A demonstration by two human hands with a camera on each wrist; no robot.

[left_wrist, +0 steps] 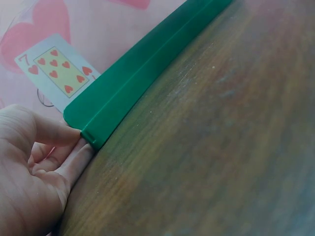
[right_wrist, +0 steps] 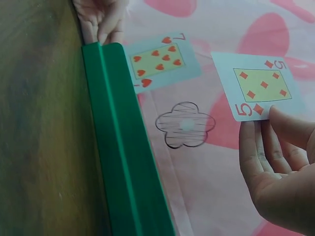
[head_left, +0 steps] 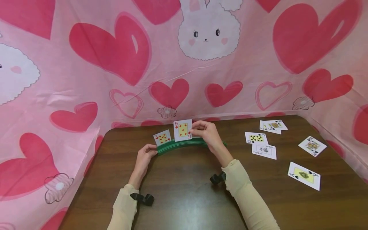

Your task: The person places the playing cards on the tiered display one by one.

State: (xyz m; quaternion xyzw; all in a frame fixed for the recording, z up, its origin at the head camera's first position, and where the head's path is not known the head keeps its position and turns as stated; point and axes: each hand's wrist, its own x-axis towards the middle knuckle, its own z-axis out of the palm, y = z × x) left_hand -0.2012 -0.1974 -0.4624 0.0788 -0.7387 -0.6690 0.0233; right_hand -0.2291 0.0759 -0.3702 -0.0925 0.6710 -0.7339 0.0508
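A curved green card holder [head_left: 184, 143] lies on the table, with the seven of hearts [left_wrist: 61, 72] standing in its slot near the left end. My left hand [head_left: 145, 156] holds that left end between thumb and fingers [left_wrist: 74, 162]. The right hand [head_left: 210, 134] pinches the five of diamonds [right_wrist: 263, 86] by one edge, its face turned toward me. In the right wrist view this card is apart from the holder, raised beside the seven of hearts. The holder's right part is partly hidden behind my right wrist in the head view.
To the right, several playing cards lie face up on the brown wooden table [head_left: 184, 191]: an ace of spades [head_left: 304, 175], a king [head_left: 312, 146], a ten [head_left: 256, 138] overlapping a jack [head_left: 264, 150], and an overlapping pair [head_left: 273, 126]. Behind hangs a pink heart-patterned cloth [head_left: 161, 70].
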